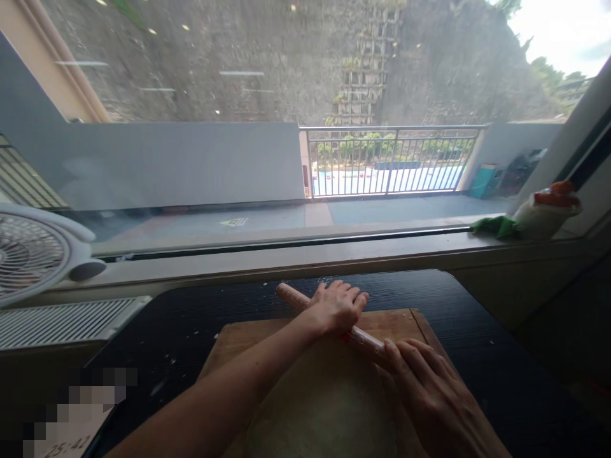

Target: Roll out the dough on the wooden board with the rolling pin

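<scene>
A wooden rolling pin (292, 296) lies slantwise over a wide, pale sheet of dough (329, 394). My left hand (337, 305) rests over the pin's middle, palm down, its fingers bent over the far side. Nearer to me, my right hand (424, 381) grips the pin's right end, with fingertips along its top. Beneath the dough is a wooden board (238, 337), partly hidden by my left forearm. The near edge of the dough runs out of view.
The board stands on a black table (181, 318) specked with flour. A white fan (42, 254) is at the left. Behind the table runs a windowsill (238, 253), with a green cloth (496, 226) and an orange-topped container (548, 213) at its right. A phone-like screen (71, 426) is lower left.
</scene>
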A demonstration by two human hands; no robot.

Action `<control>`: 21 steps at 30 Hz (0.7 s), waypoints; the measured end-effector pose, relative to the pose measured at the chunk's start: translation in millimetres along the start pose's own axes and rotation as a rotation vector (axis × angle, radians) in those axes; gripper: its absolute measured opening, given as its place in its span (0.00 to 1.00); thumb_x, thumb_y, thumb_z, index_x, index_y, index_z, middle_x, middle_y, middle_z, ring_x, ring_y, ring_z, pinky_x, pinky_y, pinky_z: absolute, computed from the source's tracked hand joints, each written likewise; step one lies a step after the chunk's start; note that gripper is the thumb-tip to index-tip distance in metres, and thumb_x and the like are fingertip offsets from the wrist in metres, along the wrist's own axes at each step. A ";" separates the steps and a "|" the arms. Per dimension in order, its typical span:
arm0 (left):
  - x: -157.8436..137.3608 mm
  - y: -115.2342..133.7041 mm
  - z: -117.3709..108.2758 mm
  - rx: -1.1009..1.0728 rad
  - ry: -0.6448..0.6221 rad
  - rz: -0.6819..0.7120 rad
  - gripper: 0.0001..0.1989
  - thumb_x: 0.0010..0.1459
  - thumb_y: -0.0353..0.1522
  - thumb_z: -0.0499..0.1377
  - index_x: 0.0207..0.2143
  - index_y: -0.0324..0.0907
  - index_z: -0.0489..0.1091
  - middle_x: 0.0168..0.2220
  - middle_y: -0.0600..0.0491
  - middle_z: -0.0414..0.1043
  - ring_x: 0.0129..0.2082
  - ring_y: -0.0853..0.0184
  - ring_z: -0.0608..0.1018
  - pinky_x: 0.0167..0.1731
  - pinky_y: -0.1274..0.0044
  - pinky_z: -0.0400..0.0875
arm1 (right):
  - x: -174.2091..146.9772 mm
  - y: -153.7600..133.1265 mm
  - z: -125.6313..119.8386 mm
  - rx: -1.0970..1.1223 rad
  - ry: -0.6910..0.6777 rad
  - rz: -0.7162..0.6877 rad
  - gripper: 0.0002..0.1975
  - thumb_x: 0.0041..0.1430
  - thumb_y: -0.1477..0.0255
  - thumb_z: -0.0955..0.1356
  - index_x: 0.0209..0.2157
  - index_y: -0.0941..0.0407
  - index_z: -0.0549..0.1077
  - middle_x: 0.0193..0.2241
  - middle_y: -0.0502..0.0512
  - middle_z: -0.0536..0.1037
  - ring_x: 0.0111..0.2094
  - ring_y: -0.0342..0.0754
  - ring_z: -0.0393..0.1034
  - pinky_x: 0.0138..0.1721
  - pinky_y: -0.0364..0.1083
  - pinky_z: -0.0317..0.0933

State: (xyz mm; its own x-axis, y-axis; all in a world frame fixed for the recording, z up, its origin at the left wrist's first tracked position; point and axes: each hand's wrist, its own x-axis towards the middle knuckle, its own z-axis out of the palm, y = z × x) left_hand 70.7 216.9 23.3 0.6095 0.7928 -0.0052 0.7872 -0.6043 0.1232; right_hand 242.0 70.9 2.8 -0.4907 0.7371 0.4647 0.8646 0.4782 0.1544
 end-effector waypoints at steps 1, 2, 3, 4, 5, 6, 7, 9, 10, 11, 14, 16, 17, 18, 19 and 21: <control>-8.8 0.1 0.5 0.001 0.017 -0.003 0.22 0.63 0.43 0.36 0.49 0.51 0.65 0.53 0.51 0.65 0.55 0.57 0.63 0.51 0.55 0.55 | -3.5 -0.9 0.6 -0.008 0.002 -0.020 0.24 0.56 0.80 0.55 0.55 0.60 0.61 0.44 0.62 0.72 0.47 0.53 0.65 0.43 0.52 0.66; -19.1 0.2 1.3 -0.003 0.032 -0.007 0.23 0.63 0.43 0.36 0.50 0.51 0.64 0.54 0.51 0.64 0.56 0.57 0.62 0.52 0.55 0.54 | -7.4 -2.0 0.8 -0.012 0.010 -0.045 0.24 0.56 0.79 0.56 0.56 0.61 0.61 0.45 0.62 0.71 0.47 0.54 0.65 0.42 0.52 0.66; -29.9 0.2 2.4 -0.008 0.043 -0.011 0.24 0.63 0.44 0.35 0.51 0.51 0.63 0.54 0.51 0.64 0.57 0.57 0.60 0.53 0.55 0.52 | -11.2 -3.4 0.4 -0.011 0.017 -0.068 0.24 0.56 0.78 0.57 0.56 0.61 0.60 0.45 0.63 0.71 0.48 0.55 0.64 0.42 0.52 0.67; -40.2 0.3 3.7 -0.011 0.052 -0.008 0.25 0.63 0.45 0.35 0.52 0.50 0.62 0.55 0.51 0.63 0.58 0.57 0.59 0.54 0.55 0.50 | -14.5 -4.8 -0.4 -0.007 0.019 -0.086 0.24 0.56 0.77 0.58 0.56 0.61 0.60 0.46 0.63 0.71 0.49 0.56 0.64 0.42 0.51 0.67; -48.8 0.2 5.0 -0.010 0.061 -0.002 0.25 0.63 0.45 0.35 0.54 0.50 0.61 0.56 0.51 0.62 0.59 0.56 0.58 0.54 0.55 0.49 | -17.1 -6.0 -1.3 -0.001 0.018 -0.096 0.24 0.56 0.76 0.59 0.56 0.60 0.61 0.47 0.62 0.70 0.50 0.56 0.63 0.42 0.50 0.67; -54.8 0.1 6.4 -0.006 0.071 0.002 0.25 0.63 0.45 0.35 0.55 0.50 0.60 0.57 0.51 0.61 0.59 0.56 0.56 0.55 0.54 0.48 | -18.7 -6.9 -2.1 0.005 0.015 -0.100 0.25 0.56 0.75 0.60 0.56 0.59 0.61 0.47 0.62 0.70 0.51 0.56 0.62 0.43 0.50 0.67; -57.7 -0.1 7.6 -0.003 0.077 0.004 0.25 0.63 0.45 0.35 0.55 0.50 0.59 0.57 0.50 0.60 0.60 0.56 0.56 0.55 0.54 0.47 | -19.2 -7.3 -2.4 0.011 0.006 -0.099 0.24 0.56 0.75 0.60 0.56 0.59 0.61 0.48 0.61 0.70 0.51 0.56 0.62 0.43 0.50 0.66; -53.4 -0.6 9.3 -0.008 0.074 -0.006 0.26 0.62 0.46 0.34 0.56 0.50 0.58 0.57 0.51 0.60 0.60 0.56 0.56 0.55 0.54 0.47 | -17.0 -5.9 -0.8 0.031 -0.017 -0.076 0.24 0.57 0.75 0.60 0.56 0.59 0.61 0.47 0.61 0.70 0.50 0.56 0.63 0.43 0.50 0.66; -46.8 -0.8 9.4 -0.016 0.065 -0.013 0.26 0.62 0.46 0.34 0.55 0.50 0.59 0.57 0.51 0.60 0.59 0.56 0.57 0.54 0.54 0.48 | -14.4 -4.3 1.1 0.043 -0.013 -0.056 0.23 0.58 0.75 0.59 0.55 0.59 0.61 0.47 0.61 0.70 0.50 0.55 0.63 0.43 0.51 0.66; -38.1 -0.9 8.8 -0.023 0.057 -0.022 0.26 0.62 0.46 0.34 0.55 0.50 0.59 0.57 0.51 0.61 0.59 0.57 0.57 0.54 0.54 0.49 | -11.0 -2.1 3.3 0.054 -0.008 -0.031 0.22 0.58 0.75 0.59 0.55 0.59 0.62 0.46 0.62 0.71 0.49 0.54 0.64 0.43 0.51 0.66; -7.0 -0.5 3.1 -0.047 0.015 -0.051 0.25 0.62 0.46 0.34 0.52 0.50 0.61 0.56 0.50 0.62 0.57 0.57 0.61 0.52 0.54 0.54 | 2.5 5.4 8.9 0.090 -0.006 0.050 0.20 0.59 0.77 0.59 0.53 0.59 0.62 0.43 0.61 0.71 0.46 0.52 0.65 0.44 0.52 0.65; 9.0 0.5 -1.8 -0.061 -0.034 -0.089 0.25 0.62 0.45 0.34 0.50 0.49 0.63 0.54 0.48 0.63 0.54 0.56 0.64 0.49 0.54 0.57 | 11.3 9.3 9.5 0.102 -0.031 0.093 0.19 0.59 0.78 0.59 0.52 0.58 0.63 0.41 0.60 0.71 0.44 0.51 0.66 0.43 0.52 0.65; 13.3 1.2 -3.4 -0.066 -0.050 -0.112 0.25 0.62 0.45 0.34 0.50 0.48 0.63 0.53 0.47 0.64 0.53 0.56 0.65 0.48 0.54 0.58 | 14.5 10.4 8.9 0.103 -0.046 0.108 0.19 0.58 0.79 0.60 0.51 0.58 0.64 0.41 0.59 0.71 0.44 0.51 0.66 0.43 0.52 0.64; 14.2 2.2 -4.1 -0.066 -0.053 -0.130 0.25 0.62 0.45 0.35 0.50 0.47 0.63 0.52 0.46 0.65 0.53 0.56 0.65 0.48 0.54 0.59 | 16.1 10.8 8.0 0.101 -0.058 0.118 0.18 0.58 0.80 0.60 0.51 0.58 0.64 0.41 0.59 0.71 0.44 0.51 0.65 0.43 0.52 0.64; 11.3 3.4 -3.8 -0.061 -0.039 -0.137 0.24 0.62 0.44 0.35 0.50 0.47 0.63 0.52 0.46 0.65 0.53 0.55 0.65 0.48 0.55 0.59 | 16.1 10.5 7.0 0.100 -0.069 0.114 0.18 0.57 0.80 0.60 0.50 0.58 0.64 0.41 0.59 0.71 0.44 0.51 0.65 0.44 0.53 0.64; -6.4 6.6 -0.9 -0.043 0.030 -0.116 0.23 0.63 0.43 0.36 0.51 0.46 0.63 0.53 0.47 0.64 0.54 0.56 0.64 0.50 0.55 0.57 | 10.9 8.3 4.9 0.104 -0.076 0.083 0.18 0.57 0.80 0.61 0.50 0.58 0.64 0.42 0.59 0.70 0.46 0.52 0.64 0.46 0.53 0.63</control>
State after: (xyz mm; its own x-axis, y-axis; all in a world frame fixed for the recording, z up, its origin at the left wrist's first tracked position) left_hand 71.9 207.9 25.0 0.5105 0.8598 0.0075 0.8473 -0.5045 0.1660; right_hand 243.3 85.3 4.9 -0.4283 0.8083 0.4041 0.8885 0.4581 0.0255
